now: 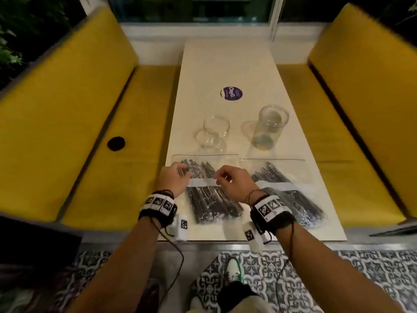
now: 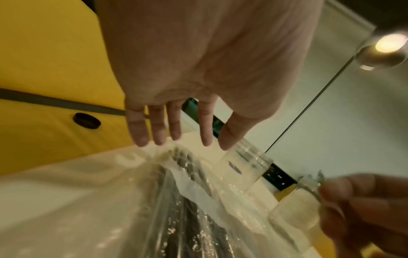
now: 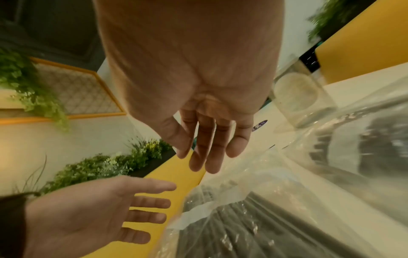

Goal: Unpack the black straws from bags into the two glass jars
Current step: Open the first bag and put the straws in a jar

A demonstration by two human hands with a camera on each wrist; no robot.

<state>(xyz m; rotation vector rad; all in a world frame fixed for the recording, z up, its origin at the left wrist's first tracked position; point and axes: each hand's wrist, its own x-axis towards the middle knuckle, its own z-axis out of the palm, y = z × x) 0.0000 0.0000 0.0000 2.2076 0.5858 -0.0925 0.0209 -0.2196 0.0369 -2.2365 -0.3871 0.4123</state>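
The black straws lie sealed in two clear bags at the bottom centre of the head view. I see the left bag directly under my hands and the right bag just beside it toward the right edge of the white table. Above the bags, mid-frame, stand the two glass jars, both upright: the shorter jar on the left and the taller jar on the right. My left hand hovers over the left bag's near-left part, and in the wrist views its fingers hang straight and spread, holding nothing. My right hand sits over the bag's right part, fingers likewise loose and extended (whether any fingertip touches the plastic, I cannot tell). A purple round sticker sits higher up the table, and yellow benches flank both sides.
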